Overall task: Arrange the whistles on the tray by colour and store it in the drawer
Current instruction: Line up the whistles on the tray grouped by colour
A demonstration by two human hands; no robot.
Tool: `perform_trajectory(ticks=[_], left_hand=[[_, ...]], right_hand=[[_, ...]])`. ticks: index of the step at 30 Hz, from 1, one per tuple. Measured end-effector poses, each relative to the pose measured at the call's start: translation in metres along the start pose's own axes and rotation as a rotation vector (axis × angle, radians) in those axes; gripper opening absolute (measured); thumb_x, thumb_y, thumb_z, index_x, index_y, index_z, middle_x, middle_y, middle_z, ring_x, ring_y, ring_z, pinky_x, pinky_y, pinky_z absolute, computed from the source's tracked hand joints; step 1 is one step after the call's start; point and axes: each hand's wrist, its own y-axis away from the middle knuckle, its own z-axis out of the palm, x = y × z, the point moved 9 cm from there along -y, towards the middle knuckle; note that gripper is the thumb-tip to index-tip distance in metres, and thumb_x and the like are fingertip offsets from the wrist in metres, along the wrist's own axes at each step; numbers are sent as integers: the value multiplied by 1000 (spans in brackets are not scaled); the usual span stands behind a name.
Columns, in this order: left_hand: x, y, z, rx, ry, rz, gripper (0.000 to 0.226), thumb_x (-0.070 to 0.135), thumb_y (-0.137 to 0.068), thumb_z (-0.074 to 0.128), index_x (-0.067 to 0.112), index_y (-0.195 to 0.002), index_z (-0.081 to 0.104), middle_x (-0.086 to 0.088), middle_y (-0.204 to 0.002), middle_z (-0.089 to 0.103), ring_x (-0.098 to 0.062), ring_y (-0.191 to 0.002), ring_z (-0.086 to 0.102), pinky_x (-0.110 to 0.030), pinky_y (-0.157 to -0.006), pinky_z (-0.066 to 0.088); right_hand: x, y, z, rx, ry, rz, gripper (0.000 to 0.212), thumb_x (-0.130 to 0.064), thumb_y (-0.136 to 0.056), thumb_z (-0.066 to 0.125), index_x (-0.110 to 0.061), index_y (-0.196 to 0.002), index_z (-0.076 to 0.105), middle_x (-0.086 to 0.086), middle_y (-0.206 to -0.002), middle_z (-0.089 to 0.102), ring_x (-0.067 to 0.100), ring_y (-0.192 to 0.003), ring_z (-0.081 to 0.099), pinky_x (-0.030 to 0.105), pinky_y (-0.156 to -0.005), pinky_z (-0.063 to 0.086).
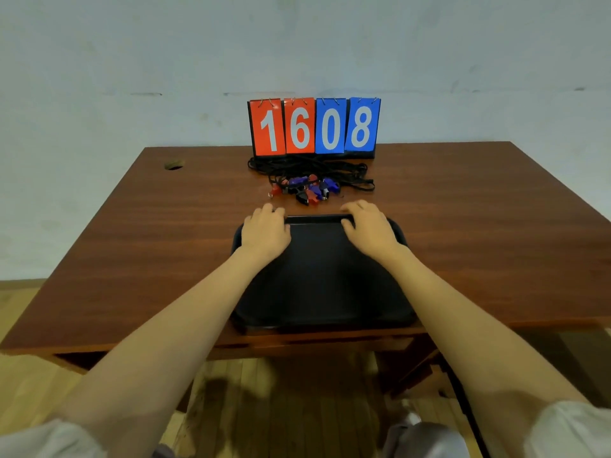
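A black tray (317, 276) lies on the brown wooden table (148, 246), its near edge at the table's front edge. My left hand (264, 231) and my right hand (368, 228) both grip the tray's far rim, fingers curled over it. Just beyond the tray sits a jumbled pile of whistles (309, 188) in red, blue-purple and black, tangled with black lanyards (330, 170). Nothing lies on the tray.
A flip scoreboard (314, 127) reading 1608 stands at the back of the table against the pale wall. A round cable hole (173, 165) is at the table's far left. Wooden floor lies below the table's front edge.
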Motion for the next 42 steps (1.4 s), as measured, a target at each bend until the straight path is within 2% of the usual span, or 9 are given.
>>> perform_trajectory(ticks=[4, 9, 13, 19, 23, 30, 34, 38, 42], left_hand=[[9, -57, -12, 29, 1, 46, 36, 24, -95, 45, 10, -128, 51, -12, -124, 53, -31, -115, 51, -42, -90, 43], [-1, -112, 14, -54, -61, 38, 39, 19, -93, 48, 10, -131, 46, -13, -129, 47, -32, -120, 45, -42, -95, 40], [-19, -135, 38, -95, -21, -36, 44, 17, -92, 50, 10, -134, 39, -14, -133, 43, -33, -123, 42, -43, -97, 39], [-35, -146, 52, -23, 129, -106, 41, 12, -94, 49, 6, -132, 36, -16, -129, 47, -34, -116, 49, -43, -91, 44], [-37, -145, 50, 4, 134, -98, 33, 5, -95, 45, 5, -127, 41, -16, -125, 48, -34, -108, 53, -41, -83, 46], [-44, -124, 49, -58, 95, -98, 23, 6, -93, 41, 5, -114, 51, -16, -119, 56, -34, -110, 53, -41, -86, 44], [-39, -122, 42, -16, 108, -112, 39, 20, -86, 57, 9, -122, 47, -13, -123, 46, -33, -118, 44, -43, -94, 41], [-13, -133, 49, 34, 40, 9, 33, 21, -92, 49, 16, -124, 55, -9, -126, 46, -29, -119, 40, -39, -95, 37], [-10, -150, 57, 51, 6, -16, 37, 26, -95, 47, 19, -132, 47, -10, -131, 41, -30, -124, 35, -38, -99, 32]], right_hand=[[-10, -63, -8, 53, -2, -32, 41, -20, -96, 49, -14, -136, 45, 11, -133, 51, 27, -121, 49, 41, -98, 46], [-11, -121, 23, 3, 32, -56, 39, -27, -96, 50, -13, -132, 49, 10, -127, 52, 25, -118, 48, 40, -97, 46], [-21, -134, 56, -67, 49, -159, 40, -40, -92, 54, -15, -124, 53, 5, -121, 53, 22, -112, 48, 36, -96, 45], [-26, -133, 75, -46, 143, -243, 49, -45, -90, 55, -19, -131, 52, 3, -128, 50, 21, -120, 43, 32, -100, 37], [-30, -136, 74, -11, 197, -205, 43, -41, -91, 55, -15, -125, 55, 5, -129, 49, 23, -125, 39, 35, -101, 34], [-35, -127, 77, -30, 227, -96, 39, -19, -92, 48, -8, -129, 48, 11, -136, 46, 30, -133, 33, 39, -108, 30], [-34, -127, 75, -74, 185, -69, 43, -30, -90, 54, -10, -128, 46, 9, -135, 45, 29, -131, 33, 40, -108, 31], [-31, -133, 75, -76, 183, -29, 44, -32, -92, 54, -11, -130, 45, 8, -138, 44, 29, -134, 31, 40, -108, 31], [-24, -137, 75, -41, 148, 3, 43, -31, -91, 56, -13, -129, 47, 8, -135, 45, 28, -130, 34, 38, -105, 34]])
